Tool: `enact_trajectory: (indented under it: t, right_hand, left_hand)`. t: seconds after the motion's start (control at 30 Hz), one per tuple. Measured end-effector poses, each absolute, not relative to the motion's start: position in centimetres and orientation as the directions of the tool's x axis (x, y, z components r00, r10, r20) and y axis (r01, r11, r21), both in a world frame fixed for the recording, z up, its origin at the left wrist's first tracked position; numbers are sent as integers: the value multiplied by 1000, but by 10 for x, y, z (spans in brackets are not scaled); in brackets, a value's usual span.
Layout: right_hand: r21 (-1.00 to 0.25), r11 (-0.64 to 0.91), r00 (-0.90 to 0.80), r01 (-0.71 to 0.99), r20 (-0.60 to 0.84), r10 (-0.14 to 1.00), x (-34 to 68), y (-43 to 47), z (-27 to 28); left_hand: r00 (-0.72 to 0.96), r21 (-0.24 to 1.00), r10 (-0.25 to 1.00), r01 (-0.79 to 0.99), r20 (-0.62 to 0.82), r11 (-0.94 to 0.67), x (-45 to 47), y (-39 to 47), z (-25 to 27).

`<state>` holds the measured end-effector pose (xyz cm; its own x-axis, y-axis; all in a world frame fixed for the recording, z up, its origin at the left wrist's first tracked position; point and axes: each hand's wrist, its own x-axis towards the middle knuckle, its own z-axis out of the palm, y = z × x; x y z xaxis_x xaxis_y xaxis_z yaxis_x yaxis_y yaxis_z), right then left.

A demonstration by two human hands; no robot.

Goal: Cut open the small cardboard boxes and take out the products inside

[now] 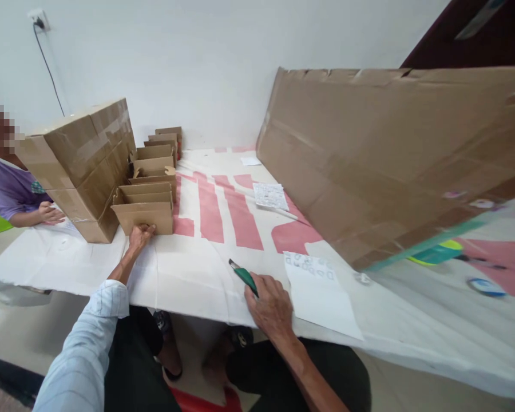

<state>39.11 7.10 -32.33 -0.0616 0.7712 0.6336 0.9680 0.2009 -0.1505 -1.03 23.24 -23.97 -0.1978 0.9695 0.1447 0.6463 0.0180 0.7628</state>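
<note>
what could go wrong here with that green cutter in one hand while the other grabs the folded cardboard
1. The right hand grips the green cutter, its tip pointing towards the outstretched left hand; a slip might cut.
2. The big cardboard sheet leans over the table and may slide down.

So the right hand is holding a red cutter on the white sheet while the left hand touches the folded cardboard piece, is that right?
Not quite: the cutter in the right hand is green, not red, as the head view shows. The rest holds: it rests on the white sheet, and the left hand touches the folded cardboard piece.
</note>
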Motion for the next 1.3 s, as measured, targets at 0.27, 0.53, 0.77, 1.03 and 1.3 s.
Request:
enact_trajectory:
  t: [0.27,0.53,0.77,1.03,1.3]
  right_hand:
    - [-216,185,-20,959,598,801,390,72,-322]
    - [-276,155,26,949,555,831,388,72,-319]
    - [-300,158,41,941,562,826,386,73,-317]
    - [-300,158,41,941,563,825,384,77,-315]
    - [-343,171,51,923,553,831,385,84,-315]
  left_hand:
    - [-290,787,936,617,197,26,-22,233,-253]
    - [-306,804,917,594,255,-26,-25,238,-250]
    - [-332,783,893,622,304,-35,-23,236,-251]
    - [-312,737,893,675,325,-33,-16,233,-248]
    - [-156,636,934,766,321,-90,-3,215,-236]
